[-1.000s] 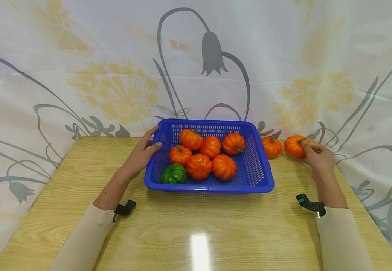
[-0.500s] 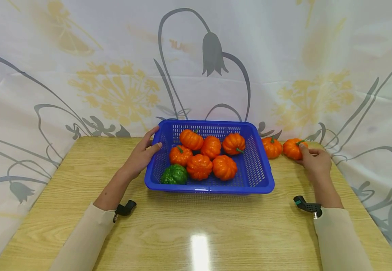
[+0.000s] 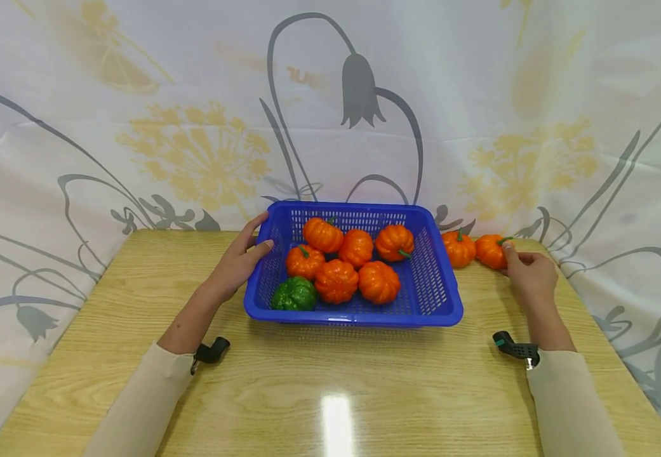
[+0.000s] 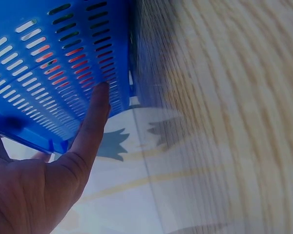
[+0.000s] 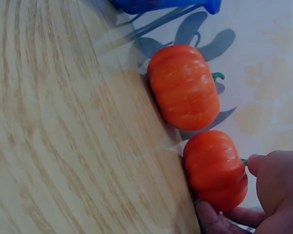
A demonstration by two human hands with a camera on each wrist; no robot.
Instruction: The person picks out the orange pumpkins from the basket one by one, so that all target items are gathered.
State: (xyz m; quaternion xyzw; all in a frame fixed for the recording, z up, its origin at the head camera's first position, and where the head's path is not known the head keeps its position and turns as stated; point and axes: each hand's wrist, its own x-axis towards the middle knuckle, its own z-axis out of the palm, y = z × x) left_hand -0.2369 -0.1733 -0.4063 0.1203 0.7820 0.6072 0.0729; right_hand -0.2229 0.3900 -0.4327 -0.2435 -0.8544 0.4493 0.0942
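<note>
A blue plastic basket (image 3: 353,319) with slotted walls stands at the table's middle. It holds several small orange pumpkins (image 3: 336,281) and a dark green one (image 3: 294,294) at its front left corner. My left hand (image 3: 234,263) grips the basket's left rim, thumb over the edge; the left wrist view has one finger (image 4: 94,122) lying along the outer wall. To the right of the basket, my right hand (image 3: 532,274) holds an orange pumpkin (image 5: 216,170) by its right side, thumb at the green stem and fingertips low against it. Another orange pumpkin (image 5: 183,87) sits immediately beside it.
The wood-grain table (image 3: 336,368) ends at the back against a pale curtain (image 3: 204,95) printed with grey and yellow flowers. Both pumpkins outside the basket lie along that back edge, between the basket's right wall and my right hand.
My right hand has shifted left and slightly nearer with its pumpkin, bringing it close to the other loose one. My left hand and the basket have stayed put.
</note>
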